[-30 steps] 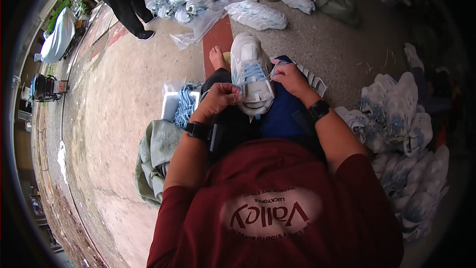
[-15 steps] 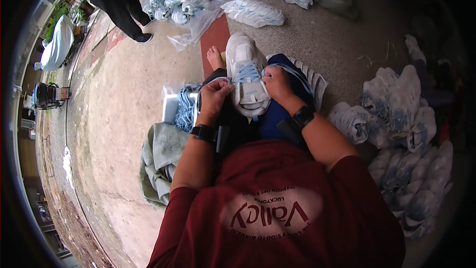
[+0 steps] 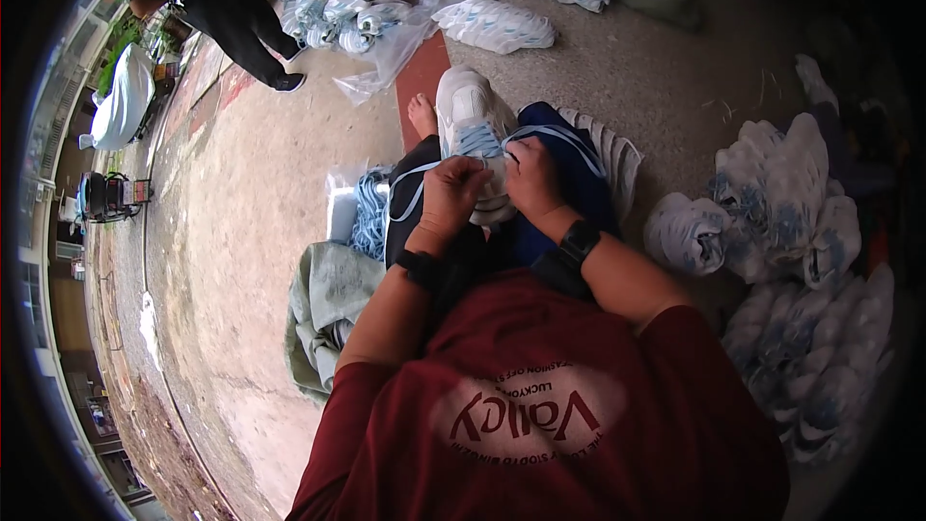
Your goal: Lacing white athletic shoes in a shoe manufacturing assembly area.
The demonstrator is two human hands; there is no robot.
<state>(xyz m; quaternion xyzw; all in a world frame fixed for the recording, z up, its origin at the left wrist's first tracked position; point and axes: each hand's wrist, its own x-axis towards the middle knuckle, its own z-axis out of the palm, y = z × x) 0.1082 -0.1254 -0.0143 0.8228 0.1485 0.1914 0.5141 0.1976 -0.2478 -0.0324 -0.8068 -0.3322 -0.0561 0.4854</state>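
A white sneaker [image 3: 463, 96] rests between my knees, its toe pointing away from me. Light blue shoelace [image 3: 476, 141] is threaded in rows across its front. Over the tongue, my left hand [image 3: 451, 195] is closed in a pinch on the lace, and a length of it hangs in a curve to the left. Close beside it, my right hand [image 3: 532, 178] pinches lace at the upper eyelets on the right; another length loops over my blue-covered right thigh. The fingers partly hide the tongue and the shoe's opening.
Bundled blue laces [image 3: 368, 215] lie by my left leg, above a grey-green cloth sack [image 3: 328, 294]. Piles of white shoe uppers stand at the right [image 3: 772, 198] and far left [image 3: 338, 0]. A bundle of uppers [image 3: 497, 25] lies ahead. Another person [image 3: 241, 14] stands at the upper left.
My left hand has moved right, from the shoe's left edge to over the tongue next to my right hand. The lace on the left now hangs in a wider curve.
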